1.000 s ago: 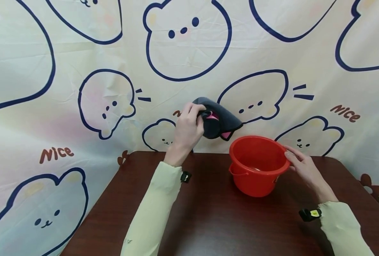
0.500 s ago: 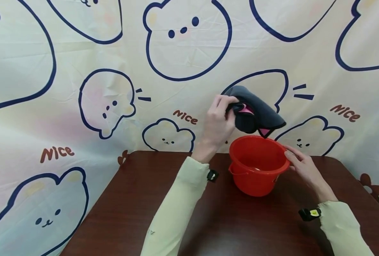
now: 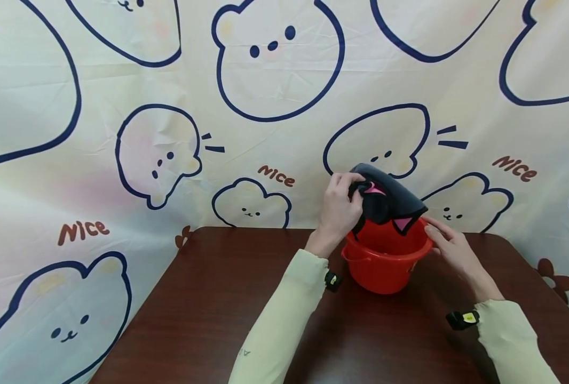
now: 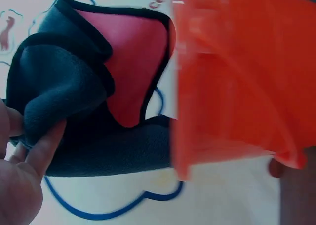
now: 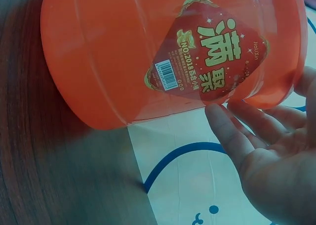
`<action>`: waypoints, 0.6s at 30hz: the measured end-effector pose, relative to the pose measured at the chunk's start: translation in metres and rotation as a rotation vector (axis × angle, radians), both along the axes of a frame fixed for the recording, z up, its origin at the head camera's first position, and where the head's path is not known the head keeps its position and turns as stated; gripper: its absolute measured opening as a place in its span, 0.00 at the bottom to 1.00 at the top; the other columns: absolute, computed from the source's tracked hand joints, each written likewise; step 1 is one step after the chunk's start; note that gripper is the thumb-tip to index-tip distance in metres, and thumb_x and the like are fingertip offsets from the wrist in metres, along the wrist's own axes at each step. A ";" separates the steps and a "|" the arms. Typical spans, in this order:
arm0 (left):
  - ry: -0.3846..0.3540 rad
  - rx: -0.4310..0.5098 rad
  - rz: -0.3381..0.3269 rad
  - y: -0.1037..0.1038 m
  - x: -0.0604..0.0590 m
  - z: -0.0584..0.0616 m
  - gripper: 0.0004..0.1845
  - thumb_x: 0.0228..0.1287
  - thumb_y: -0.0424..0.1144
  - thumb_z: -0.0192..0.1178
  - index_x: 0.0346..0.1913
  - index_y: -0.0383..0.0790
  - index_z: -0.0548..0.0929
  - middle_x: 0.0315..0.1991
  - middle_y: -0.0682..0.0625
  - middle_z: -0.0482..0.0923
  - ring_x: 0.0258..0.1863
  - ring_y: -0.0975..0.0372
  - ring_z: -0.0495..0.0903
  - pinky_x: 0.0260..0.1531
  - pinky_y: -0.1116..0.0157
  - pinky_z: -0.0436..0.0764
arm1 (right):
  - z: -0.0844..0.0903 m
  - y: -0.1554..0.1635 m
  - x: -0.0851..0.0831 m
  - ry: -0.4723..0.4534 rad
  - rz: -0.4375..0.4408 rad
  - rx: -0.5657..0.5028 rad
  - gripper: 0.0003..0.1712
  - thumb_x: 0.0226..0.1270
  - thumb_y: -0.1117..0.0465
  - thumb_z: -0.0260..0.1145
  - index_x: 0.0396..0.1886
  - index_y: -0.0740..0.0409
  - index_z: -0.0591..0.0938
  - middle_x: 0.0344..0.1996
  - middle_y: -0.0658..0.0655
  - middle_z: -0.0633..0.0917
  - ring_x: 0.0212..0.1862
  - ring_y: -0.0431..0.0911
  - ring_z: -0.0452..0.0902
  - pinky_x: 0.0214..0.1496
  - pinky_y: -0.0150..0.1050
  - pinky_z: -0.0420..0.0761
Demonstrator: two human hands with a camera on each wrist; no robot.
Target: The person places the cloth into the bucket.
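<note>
My left hand (image 3: 339, 210) pinches a folded, soft dark-grey cloth piece (image 3: 392, 189) with a pink inner side and black edging. It hangs over the mouth of a red plastic bucket (image 3: 382, 272), its lower part overlapping the opening. In the left wrist view, thumb and fingers grip the bunched cloth (image 4: 64, 81), beside the bucket's rim (image 4: 181, 101). My right hand (image 3: 457, 256) holds the bucket's rim at the right; in the right wrist view, its fingers (image 5: 256, 121) lie against the outside under the rim. The bucket stands upright.
The bucket stands on a dark brown table (image 3: 207, 309), towards its back edge. Behind hangs a pale curtain (image 3: 246, 144) with bear drawings. A label (image 5: 212, 52) is on the bucket's side, and its handle (image 4: 247, 81) hangs down.
My left hand has carried the cloth piece rightwards from beside the bucket to over it, then lowered it to the opening. The right hand and the bucket have stayed in place.
</note>
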State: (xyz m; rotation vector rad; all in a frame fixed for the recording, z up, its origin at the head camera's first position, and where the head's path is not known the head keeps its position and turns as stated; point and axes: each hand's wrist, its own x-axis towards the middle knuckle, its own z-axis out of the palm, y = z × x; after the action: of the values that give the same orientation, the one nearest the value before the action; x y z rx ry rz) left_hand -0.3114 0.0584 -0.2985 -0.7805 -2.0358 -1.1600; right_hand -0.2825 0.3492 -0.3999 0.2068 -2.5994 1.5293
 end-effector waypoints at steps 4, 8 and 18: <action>-0.162 -0.109 0.001 0.001 -0.002 -0.016 0.13 0.67 0.30 0.57 0.53 0.41 0.79 0.51 0.44 0.75 0.49 0.58 0.78 0.52 0.69 0.82 | -0.001 -0.001 0.000 -0.002 -0.007 -0.004 0.37 0.75 0.37 0.45 0.78 0.45 0.57 0.71 0.68 0.66 0.49 0.23 0.73 0.47 0.30 0.84; -0.337 -0.250 -0.066 -0.002 0.001 -0.026 0.16 0.69 0.34 0.55 0.57 0.48 0.77 0.59 0.50 0.74 0.53 0.60 0.76 0.56 0.64 0.80 | -0.003 -0.003 0.000 0.001 0.003 -0.005 0.36 0.75 0.37 0.45 0.78 0.44 0.57 0.70 0.66 0.68 0.51 0.24 0.74 0.48 0.34 0.84; -0.378 -0.299 -0.175 -0.026 -0.001 -0.030 0.15 0.71 0.36 0.54 0.57 0.48 0.78 0.55 0.52 0.80 0.48 0.64 0.78 0.50 0.69 0.82 | -0.002 0.003 0.001 -0.013 0.004 -0.023 0.37 0.76 0.36 0.42 0.78 0.44 0.57 0.68 0.64 0.72 0.49 0.27 0.78 0.47 0.35 0.85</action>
State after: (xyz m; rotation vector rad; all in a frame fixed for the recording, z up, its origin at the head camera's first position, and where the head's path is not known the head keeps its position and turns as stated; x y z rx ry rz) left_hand -0.3120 0.0325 -0.3289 -0.9566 -2.5383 -1.1840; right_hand -0.2813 0.3522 -0.4022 0.2007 -2.5918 1.5661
